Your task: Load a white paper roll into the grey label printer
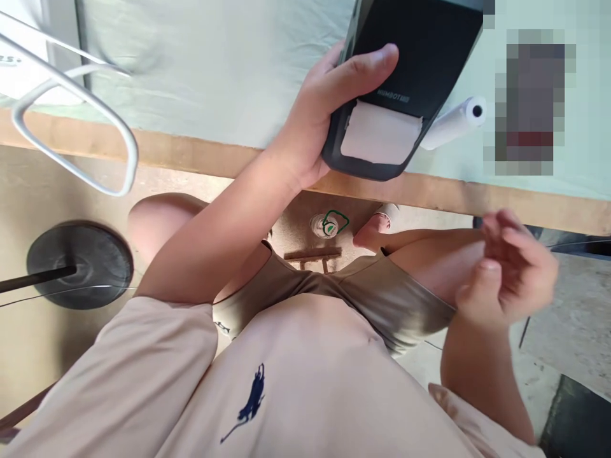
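My left hand grips a black handheld receipt printer over the table's near edge, thumb across its front. White paper fills the printer's open paper bay at its lower end. A white paper roll lies on the pale green tablecloth just right of the printer. My right hand hovers lower right above my thigh, slightly blurred, fingers loosely curled and holding nothing.
The wooden table edge crosses the view. A white metal wire frame reaches in from the upper left. A round black base with a rod sits on the floor at left. A plastic bottle stands on the floor between my knees.
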A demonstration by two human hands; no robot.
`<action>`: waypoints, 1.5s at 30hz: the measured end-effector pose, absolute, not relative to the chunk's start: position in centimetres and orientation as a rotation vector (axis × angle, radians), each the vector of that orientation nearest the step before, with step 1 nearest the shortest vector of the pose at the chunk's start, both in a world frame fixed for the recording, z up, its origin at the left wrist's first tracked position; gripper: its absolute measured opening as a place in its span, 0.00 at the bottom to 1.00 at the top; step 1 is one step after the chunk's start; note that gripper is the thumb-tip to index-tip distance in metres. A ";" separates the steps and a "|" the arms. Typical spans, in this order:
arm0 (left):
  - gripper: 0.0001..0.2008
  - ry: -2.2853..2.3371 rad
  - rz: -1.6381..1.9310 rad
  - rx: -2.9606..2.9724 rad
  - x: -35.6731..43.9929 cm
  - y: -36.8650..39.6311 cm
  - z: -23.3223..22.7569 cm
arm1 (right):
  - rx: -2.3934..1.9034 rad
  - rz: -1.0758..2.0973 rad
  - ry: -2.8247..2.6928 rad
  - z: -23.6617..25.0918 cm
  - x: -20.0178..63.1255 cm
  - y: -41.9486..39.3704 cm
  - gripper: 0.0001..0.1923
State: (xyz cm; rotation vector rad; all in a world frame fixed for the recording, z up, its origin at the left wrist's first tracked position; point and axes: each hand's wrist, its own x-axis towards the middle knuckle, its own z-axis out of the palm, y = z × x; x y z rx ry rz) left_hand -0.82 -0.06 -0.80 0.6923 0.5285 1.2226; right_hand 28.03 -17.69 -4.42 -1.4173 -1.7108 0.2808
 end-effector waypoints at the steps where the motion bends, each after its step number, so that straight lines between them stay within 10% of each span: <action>1: 0.16 0.523 1.223 0.685 -0.8 0.0 -0.8 | -1.448 0.192 -1.682 -5.0 29.4 -19.3 0.23; 15: 0.22 0.522 1.135 0.640 -0.5 1.1 -0.4 | -2.067 0.022 -1.317 -10.9 32.2 -34.0 0.45; 45: 0.30 0.649 1.117 0.359 0.3 1.0 0.8 | -2.527 0.801 -1.361 -13.0 31.2 -44.5 0.27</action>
